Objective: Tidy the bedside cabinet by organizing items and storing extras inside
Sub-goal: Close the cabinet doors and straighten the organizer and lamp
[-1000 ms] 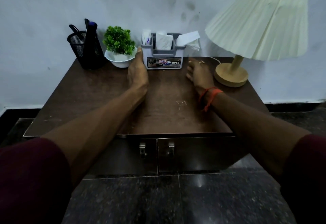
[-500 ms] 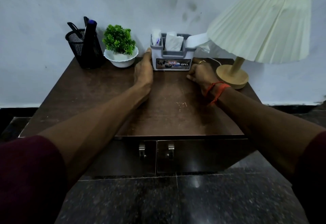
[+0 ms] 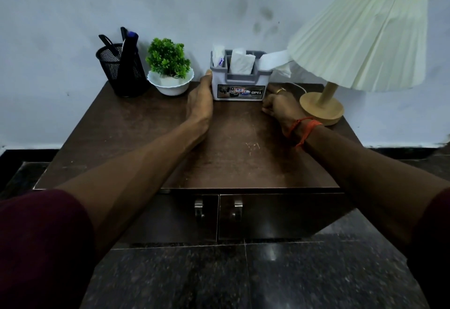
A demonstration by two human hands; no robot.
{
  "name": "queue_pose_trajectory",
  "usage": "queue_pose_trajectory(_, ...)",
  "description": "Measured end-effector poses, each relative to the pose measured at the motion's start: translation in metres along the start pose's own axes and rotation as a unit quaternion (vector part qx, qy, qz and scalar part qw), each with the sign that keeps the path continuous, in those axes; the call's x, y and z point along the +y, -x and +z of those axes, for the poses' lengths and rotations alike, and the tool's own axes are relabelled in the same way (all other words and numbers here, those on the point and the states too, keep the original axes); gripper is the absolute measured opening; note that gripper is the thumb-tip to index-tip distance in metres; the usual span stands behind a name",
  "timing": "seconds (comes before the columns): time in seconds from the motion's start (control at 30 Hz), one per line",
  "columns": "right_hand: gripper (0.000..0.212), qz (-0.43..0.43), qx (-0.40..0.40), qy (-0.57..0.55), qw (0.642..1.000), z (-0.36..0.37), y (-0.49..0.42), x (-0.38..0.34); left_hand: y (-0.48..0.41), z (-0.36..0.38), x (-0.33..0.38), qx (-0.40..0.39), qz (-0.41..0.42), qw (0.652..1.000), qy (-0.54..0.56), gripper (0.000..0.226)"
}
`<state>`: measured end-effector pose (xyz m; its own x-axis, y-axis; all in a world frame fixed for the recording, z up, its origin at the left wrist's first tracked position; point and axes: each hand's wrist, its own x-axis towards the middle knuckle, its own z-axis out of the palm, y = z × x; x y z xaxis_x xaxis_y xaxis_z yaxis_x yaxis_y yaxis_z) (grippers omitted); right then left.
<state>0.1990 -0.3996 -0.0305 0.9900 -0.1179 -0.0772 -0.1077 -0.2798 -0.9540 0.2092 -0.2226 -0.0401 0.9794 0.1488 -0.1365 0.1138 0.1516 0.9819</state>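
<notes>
Fingers [image 3: 207, 77] of the left hand [image 3: 199, 101] lie straight together, flat against the grey box [image 3: 238, 88] at the back of the cabinet top [image 3: 231, 153]; the right hand [image 3: 280, 106] is curled in a fist beside it

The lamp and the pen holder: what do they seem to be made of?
The lamp seems to have a pleated cream fabric or paper shade, going by its sharp folds, on a pale, matte wooden stem and round base. The pen holder looks like black metal mesh, since light shows through its fine grid.

Grey organizer [image 3: 239, 82] now further right, nearer the lamp [image 3: 321, 108], between both hands
</notes>
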Motion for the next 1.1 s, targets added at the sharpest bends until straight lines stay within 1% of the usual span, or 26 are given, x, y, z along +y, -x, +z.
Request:
queue_pose_trajectory(0.07,0.036,-0.007,0.037,-0.016,0.999,0.007,0.003,0.006,0.007,-0.006,0.0,-0.004,0.016,1.0,-0.014,0.065)
queue_pose_trajectory(0.1,0.034,0.001,0.069,-0.038,0.997,0.012,0.006,0.009,0.007,-0.011,-0.003,-0.007,0.029,0.999,-0.017,0.05)
queue_pose_trajectory(0.13,0.029,0.012,0.108,-0.056,0.993,0.016,0.008,0.014,0.011,-0.015,-0.001,-0.004,0.029,0.999,-0.02,0.041)
queue_pose_trajectory(0.2,0.018,0.019,0.178,-0.08,0.981,0.029,0.013,0.019,0.018,-0.025,-0.002,-0.008,0.029,0.999,-0.017,0.04)
queue_pose_trajectory(0.27,0.016,-0.012,0.202,-0.069,0.977,0.045,0.025,0.018,0.022,-0.039,-0.002,0.024,0.042,0.999,-0.003,0.043)
queue_pose_trajectory(0.33,0.016,-0.05,0.194,-0.057,0.978,0.061,0.033,0.016,0.022,-0.058,-0.003,0.09,0.075,0.993,-0.011,0.026)
queue_pose_trajectory(0.4,0.018,-0.074,0.167,-0.067,0.981,0.076,0.035,0.011,0.017,-0.08,-0.001,0.166,0.107,0.979,-0.04,0.022)
queue_pose_trajectory(0.43,0.018,-0.081,0.152,-0.074,0.982,0.084,0.034,0.008,0.017,-0.088,0.002,0.195,0.109,0.974,-0.039,0.025)
queue_pose_trajectory(0.47,0.018,-0.084,0.14,-0.075,0.984,0.092,0.033,0.005,0.016,-0.094,0.006,0.22,0.108,0.969,-0.032,0.035)
queue_pose_trajectory(0.5,0.016,-0.085,0.127,-0.074,0.986,0.1,0.032,0.001,0.016,-0.098,0.012,0.235,0.107,0.966,-0.022,0.043)
queue_pose_trajectory(0.53,0.016,-0.08,0.11,-0.074,0.988,0.109,0.03,-0.002,0.014,-0.102,0.015,0.239,0.099,0.966,-0.02,0.044)
queue_pose_trajectory(0.6,0.022,-0.06,0.073,-0.078,0.992,0.125,0.026,-0.01,0.005,-0.109,0.02,0.219,0.068,0.973,-0.007,0.034)
queue_pose_trajectory(0.63,0.03,-0.049,0.055,-0.072,0.995,0.132,0.022,-0.013,0.001,-0.112,0.021,0.2,0.055,0.978,-0.004,0.034)
queue_pose_trajectory(0.67,0.042,-0.036,0.042,-0.062,0.997,0.139,0.019,-0.018,-0.004,-0.115,0.02,0.18,0.04,0.983,-0.007,0.041)
queue_pose_trajectory(0.7,0.052,-0.018,0.028,-0.059,0.998,0.145,0.015,-0.022,-0.007,-0.117,0.02,0.163,0.029,0.986,-0.013,0.055)
queue_pose_trajectory(0.73,0.055,-0.001,0.013,-0.072,0.997,0.15,0.011,-0.027,-0.012,-0.119,0.019,0.148,0.025,0.988,-0.022,0.066)
queue_pose_trajectory(0.77,0.053,0.011,-0.003,-0.086,0.996,0.155,0.008,-0.031,-0.015,-0.12,0.018,0.136,0.025,0.99,-0.024,0.073)
queue_pose_trajectory(0.8,0.051,0.015,-0.015,-0.094,0.995,0.157,0.005,-0.036,-0.018,-0.12,0.018,0.126,0.023,0.991,-0.027,0.077)
queue_pose_trajectory(0.87,0.056,0.01,-0.03,-0.094,0.995,0.163,0.002,-0.042,-0.024,-0.123,0.015,0.111,0.027,0.993,-0.033,0.084)
queue_pose_trajectory(0.9,0.056,0.007,-0.036,-0.1,0.994,0.164,0.0,-0.041,-0.026,-0.124,0.013,0.109,0.032,0.993,-0.036,0.079)
queue_pose_trajectory(1.0,0.054,0.005,-0.039,-0.128,0.991,0.165,-0.003,-0.037,-0.024,-0.123,0.011,0.103,0.04,0.993,-0.035,0.035)
queue_pose_trajectory(1.03,0.055,0.002,-0.037,-0.128,0.991,0.165,-0.005,-0.033,-0.022,-0.123,0.012,0.108,0.043,0.993,-0.036,0.03)
queue_pose_trajectory(1.1,0.057,-0.007,-0.021,-0.11,0.994,0.165,-0.004,-0.029,-0.018,-0.119,0.012,0.114,0.056,0.991,-0.029,0.028)
